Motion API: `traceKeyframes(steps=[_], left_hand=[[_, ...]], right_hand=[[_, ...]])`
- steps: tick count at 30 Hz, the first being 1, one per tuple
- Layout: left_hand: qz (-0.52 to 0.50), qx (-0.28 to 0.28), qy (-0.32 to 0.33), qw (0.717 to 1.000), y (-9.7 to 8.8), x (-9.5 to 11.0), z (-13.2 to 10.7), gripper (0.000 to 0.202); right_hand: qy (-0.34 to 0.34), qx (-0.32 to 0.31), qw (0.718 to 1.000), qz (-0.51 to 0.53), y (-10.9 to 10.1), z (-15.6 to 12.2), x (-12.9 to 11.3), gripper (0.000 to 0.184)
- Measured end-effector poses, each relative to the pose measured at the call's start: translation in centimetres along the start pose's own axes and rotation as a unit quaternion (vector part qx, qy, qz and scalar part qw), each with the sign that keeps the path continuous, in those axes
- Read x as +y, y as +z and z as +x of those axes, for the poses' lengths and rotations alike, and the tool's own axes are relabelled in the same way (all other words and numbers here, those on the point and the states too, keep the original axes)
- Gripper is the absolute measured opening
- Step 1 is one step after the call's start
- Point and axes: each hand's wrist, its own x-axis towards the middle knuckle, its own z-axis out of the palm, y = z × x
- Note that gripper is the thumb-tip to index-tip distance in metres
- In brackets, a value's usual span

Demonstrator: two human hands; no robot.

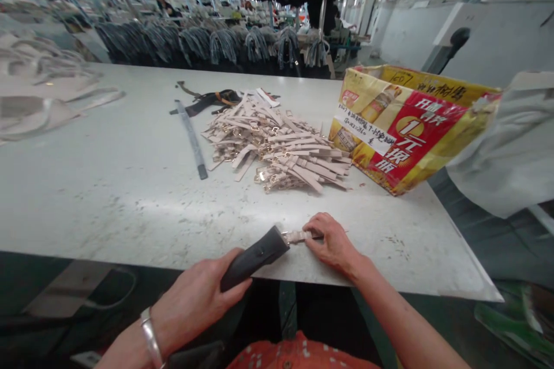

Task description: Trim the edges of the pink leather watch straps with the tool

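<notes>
My left hand [201,291] is closed around a thick black hand-held tool [257,256], whose exact kind I cannot make out. The wide end of this tool points up and right, meeting the buckle end of a short beige strap [296,236] near the table's front edge. Whether the two touch or only overlap in view, I cannot tell. The fingers of my right hand [331,245] pinch that strap from the right and rest low over the table. Beyond both hands lies a heap of similar beige buckle straps [281,147] with small gold-coloured buckles.
A yellow and red cardboard box [402,132] stands right of the heap. To the left lie a long grey strip [191,138] and dark straps [212,101]. Pale bag-like pieces [38,92] are piled at far left. The white table [108,196] ends close before me.
</notes>
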Motion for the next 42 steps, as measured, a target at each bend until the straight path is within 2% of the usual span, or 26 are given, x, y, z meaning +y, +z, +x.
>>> traceKeyframes(steps=[8, 14, 22, 30, 37, 42], left_hand=[[0.145, -0.011, 0.036, 0.989, -0.8, 1.6, 1.9, 0.024], [0.133, -0.002, 0.053, 0.99, -0.6, 3.3, 3.5, 0.024], [0.133, -0.022, 0.018, 0.991, -0.8, 1.1, 1.9, 0.025], [0.164, 0.001, 0.032, 0.986, 0.3, 3.4, 2.8, 0.025], [0.139, -0.004, 0.004, 0.99, -0.4, 2.0, 2.0, 0.026], [0.152, -0.015, 0.02, 0.988, -0.1, 2.7, 2.0, 0.024]], right_hand=[[-0.015, 0.014, 0.999, 0.034, -0.1, -0.1, 0.2, 0.016], [-0.022, 0.013, 0.999, 0.033, 0.0, -0.2, 0.3, 0.014], [-0.013, 0.011, 0.999, 0.033, 0.0, -0.2, 0.3, 0.013], [-0.016, 0.022, 0.999, 0.035, 0.0, -0.2, 0.4, 0.015], [-0.013, 0.017, 0.999, 0.038, 0.1, -0.2, 0.5, 0.015], [-0.01, 0.014, 0.999, 0.035, 0.1, -0.2, 0.5, 0.016]])
